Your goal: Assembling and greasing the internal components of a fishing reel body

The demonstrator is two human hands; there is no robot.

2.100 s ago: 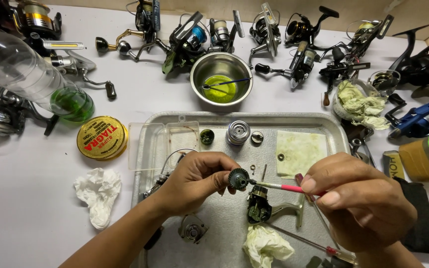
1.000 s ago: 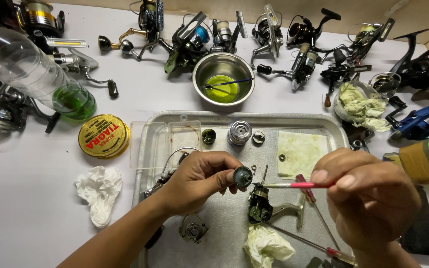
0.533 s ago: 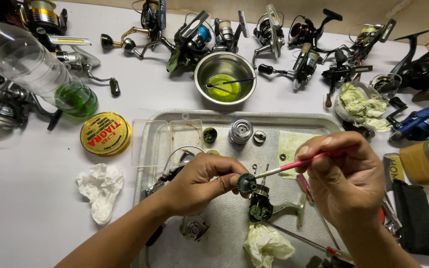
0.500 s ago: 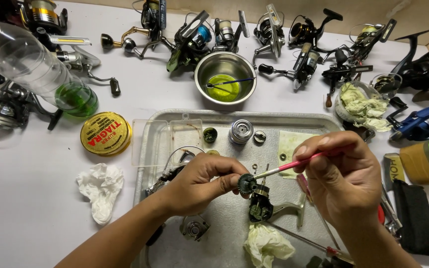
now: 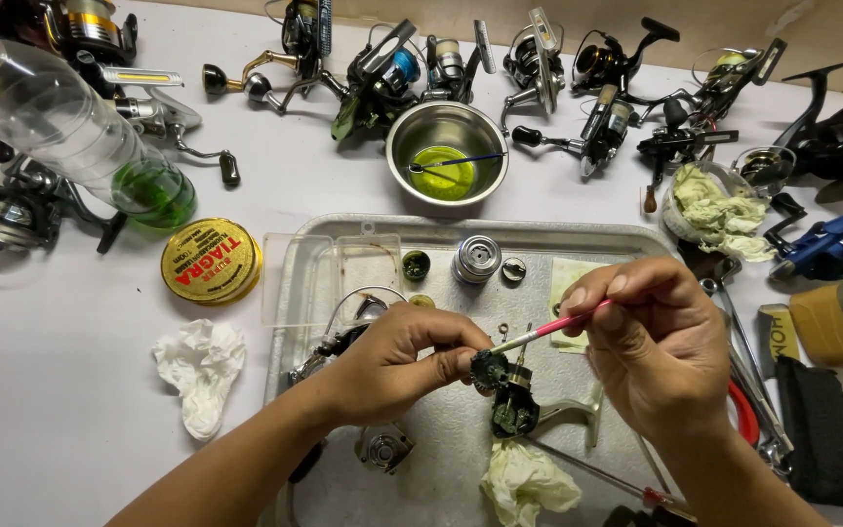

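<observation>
Over a metal tray, my left hand pinches a small dark round gear between thumb and fingers. My right hand holds a thin pink-handled brush like a pen, its tip touching the gear. Just below the gear stands a dark fishing reel body with a pale metal foot. On the tray also lie a silver spool, a small green-centred ring, a round part and a crumpled tissue.
A steel bowl with green liquid stands behind the tray. Several fishing reels line the back. A plastic bottle lies at left, with a yellow round tin and a tissue. A rag cup and tools sit right.
Both hands have shifted slightly right and down toward the reel body. The brush has tilted from level to slanting, its tip now on the gear.
</observation>
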